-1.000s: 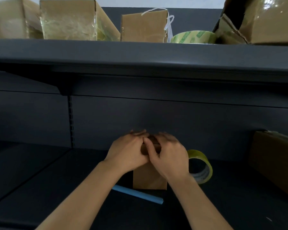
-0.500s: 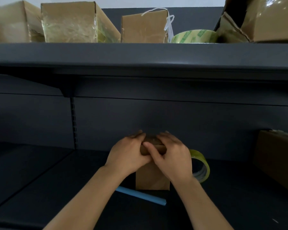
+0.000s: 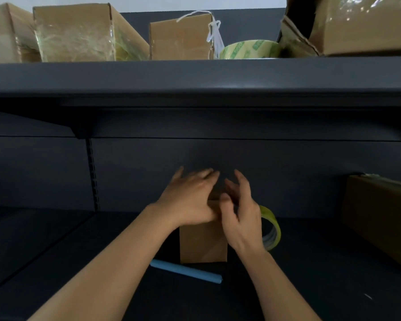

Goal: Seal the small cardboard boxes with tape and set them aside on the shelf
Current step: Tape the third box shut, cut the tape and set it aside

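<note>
A small upright cardboard box [image 3: 203, 245] stands on the dark lower shelf [image 3: 56, 262]. My left hand [image 3: 190, 198] lies over its top with the fingers stretched out flat. My right hand [image 3: 241, 216] hovers at the box's top right edge, fingers spread and loosely bent, holding nothing; it is blurred. A roll of clear yellowish tape [image 3: 270, 228] stands on edge just right of the box, partly hidden by my right hand. The box top is hidden under my hands.
A light blue tube-shaped object [image 3: 185, 271] lies in front of the box. A larger cardboard box [image 3: 380, 216] sits at the right. The upper shelf [image 3: 195, 75] carries several cardboard boxes and a green-printed tape roll [image 3: 250, 49].
Both hands were curled together pressing on the box top; now the fingers have opened and spread, and my right hand has lifted off slightly. The box has stayed in place.
</note>
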`<action>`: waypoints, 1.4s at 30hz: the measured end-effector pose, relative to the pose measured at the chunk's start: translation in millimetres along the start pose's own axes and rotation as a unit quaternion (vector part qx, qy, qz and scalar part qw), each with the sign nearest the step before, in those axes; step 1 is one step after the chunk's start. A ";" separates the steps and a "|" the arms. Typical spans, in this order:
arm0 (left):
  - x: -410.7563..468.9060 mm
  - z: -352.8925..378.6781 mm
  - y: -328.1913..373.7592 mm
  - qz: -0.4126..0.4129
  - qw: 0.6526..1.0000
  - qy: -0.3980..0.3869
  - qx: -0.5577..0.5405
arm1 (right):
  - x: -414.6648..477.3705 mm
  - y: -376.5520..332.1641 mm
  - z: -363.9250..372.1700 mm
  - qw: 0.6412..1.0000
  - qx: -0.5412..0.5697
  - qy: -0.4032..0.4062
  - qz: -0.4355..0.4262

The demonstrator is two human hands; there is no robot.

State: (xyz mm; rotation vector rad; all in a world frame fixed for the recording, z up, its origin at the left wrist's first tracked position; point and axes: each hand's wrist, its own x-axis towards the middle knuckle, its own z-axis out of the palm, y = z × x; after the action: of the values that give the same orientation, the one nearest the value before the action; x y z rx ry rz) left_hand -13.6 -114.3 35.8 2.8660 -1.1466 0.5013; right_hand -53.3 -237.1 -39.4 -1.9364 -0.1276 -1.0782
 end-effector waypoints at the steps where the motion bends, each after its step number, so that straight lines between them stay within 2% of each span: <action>1: 8.0 -3.1 2.0 0.009 0.999 -0.034 -0.020 | 0.0 0.1 -0.8 1.000 0.023 0.006 0.009; 4: 30.6 -3.4 3.5 -0.006 0.988 -0.137 -0.075 | 0.7 -0.2 -5.6 0.998 0.052 0.026 0.037; 7: 38.6 0.7 4.3 -0.011 0.982 -0.149 -0.116 | 2.2 -2.1 -10.0 0.998 0.030 0.048 0.039; 11: 30.3 -5.2 -3.2 -0.005 0.976 -0.127 -0.174 | 6.4 3.6 -16.0 0.993 -0.096 0.061 0.033; 14: 22.1 -10.1 -17.3 -0.018 0.971 -0.107 -0.213 | 13.6 6.0 -22.0 0.981 -0.181 0.014 0.075; 18: 10.5 -4.6 -41.1 -0.048 0.961 -0.058 -0.266 | 27.5 2.4 -22.6 0.975 -0.130 -0.108 0.143; 21: 1.2 3.3 -57.8 -0.063 0.936 -0.011 -0.345 | 35.9 0.6 -19.0 0.973 -0.134 -0.157 0.103; 25: -9.4 18.7 -69.1 -0.079 0.901 0.048 -0.423 | 48.1 3.1 -23.1 0.974 -0.195 -0.117 0.017; 30: -18.7 43.4 -74.0 -0.096 0.856 0.087 -0.500 | 62.8 12.3 -22.1 0.975 -0.216 -0.051 0.013; 32: -20.9 52.1 -75.0 -0.102 0.843 0.091 -0.520 | 68.3 13.9 -22.4 0.980 -0.189 -0.038 0.044; 36: -25.2 71.4 -79.8 -0.116 0.825 0.085 -0.546 | 73.4 16.6 -21.1 0.980 -0.079 -0.058 0.171; 39: -27.3 78.9 -86.8 -0.129 0.819 0.053 -0.556 | 73.6 20.4 -12.5 0.975 0.007 -0.081 0.206; 42: -26.3 80.0 -92.2 -0.131 0.836 0.003 -0.532 | 76.6 17.0 -3.0 0.972 0.092 -0.067 0.204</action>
State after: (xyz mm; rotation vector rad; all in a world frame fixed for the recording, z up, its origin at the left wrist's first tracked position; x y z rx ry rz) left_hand 53.8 -39.8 -38.3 1.9459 -0.6519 -0.1427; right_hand 0.0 -273.0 5.8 -1.7656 0.0913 -0.6419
